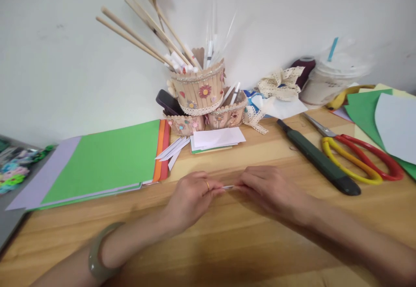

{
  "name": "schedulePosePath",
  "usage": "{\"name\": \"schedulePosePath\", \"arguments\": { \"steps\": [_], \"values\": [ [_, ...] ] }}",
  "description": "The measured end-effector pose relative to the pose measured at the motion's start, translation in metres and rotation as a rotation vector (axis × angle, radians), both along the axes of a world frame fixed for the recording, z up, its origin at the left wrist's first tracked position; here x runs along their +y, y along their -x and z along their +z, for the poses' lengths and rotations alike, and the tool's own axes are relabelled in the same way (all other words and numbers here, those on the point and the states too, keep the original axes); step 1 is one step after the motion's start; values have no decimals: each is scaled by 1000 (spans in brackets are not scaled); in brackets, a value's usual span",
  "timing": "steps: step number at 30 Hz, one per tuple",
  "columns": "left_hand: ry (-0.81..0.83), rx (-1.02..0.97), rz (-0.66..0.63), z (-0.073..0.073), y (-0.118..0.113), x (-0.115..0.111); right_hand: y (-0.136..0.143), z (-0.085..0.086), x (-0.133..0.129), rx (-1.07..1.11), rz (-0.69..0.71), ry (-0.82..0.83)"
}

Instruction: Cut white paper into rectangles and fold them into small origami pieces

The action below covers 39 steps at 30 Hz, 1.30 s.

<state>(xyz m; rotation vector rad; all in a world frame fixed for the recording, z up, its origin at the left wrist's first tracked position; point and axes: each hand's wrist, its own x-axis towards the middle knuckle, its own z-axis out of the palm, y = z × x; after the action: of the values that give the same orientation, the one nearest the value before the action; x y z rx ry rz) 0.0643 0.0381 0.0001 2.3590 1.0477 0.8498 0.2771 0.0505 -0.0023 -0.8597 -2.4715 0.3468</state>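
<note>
Between my two hands a small white paper piece (229, 187) is pinched, with only a thin sliver showing. My left hand (191, 198), with a ring on one finger, closes thumb and fingers on its left end. On the right end, the fingertips of my right hand (268, 187) are pressed together. Most of the piece is hidden by the fingers. Just beyond the hands lie a stack of white paper slips (219, 137) and several narrow white folded strips (172, 149).
Coloured paper sheets (107, 161) lie at the left. Decorated stick baskets (198, 92) with pens and wooden sticks stand against the wall. At right are a green-handled cutter (312, 155), red-and-yellow scissors (360, 153), a plastic cup (331, 79) and more paper (396, 122).
</note>
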Motion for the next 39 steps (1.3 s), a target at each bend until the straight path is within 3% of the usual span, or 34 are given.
{"name": "schedulePosePath", "arguments": {
  "steps": [5,8,11,14,19,23,29,33,34,36,39],
  "values": [
    [-56,38,-179,-1,10,4,-8,6,4,33,124,201],
    [-13,108,-139,0,13,5,-10,7,6,49,175,246],
    [24,167,-33,2,13,4,-12,3,6,21,84,213],
    [-25,176,-13,2,13,4,-14,0,6,-10,-45,182],
    [-122,90,-31,4,15,6,-17,4,8,10,-38,148],
    [-65,116,-92,12,18,8,-18,10,9,18,-6,125],
    [46,174,-114,26,23,11,-21,16,9,66,43,221],
    [44,204,-118,42,33,14,-23,19,9,106,-33,231],
    [14,219,-101,48,37,16,-24,18,10,116,-76,221],
    [10,289,52,59,49,23,-26,17,13,151,-190,197],
    [-82,601,466,71,65,36,-28,14,18,192,-321,168]
  ]
}}
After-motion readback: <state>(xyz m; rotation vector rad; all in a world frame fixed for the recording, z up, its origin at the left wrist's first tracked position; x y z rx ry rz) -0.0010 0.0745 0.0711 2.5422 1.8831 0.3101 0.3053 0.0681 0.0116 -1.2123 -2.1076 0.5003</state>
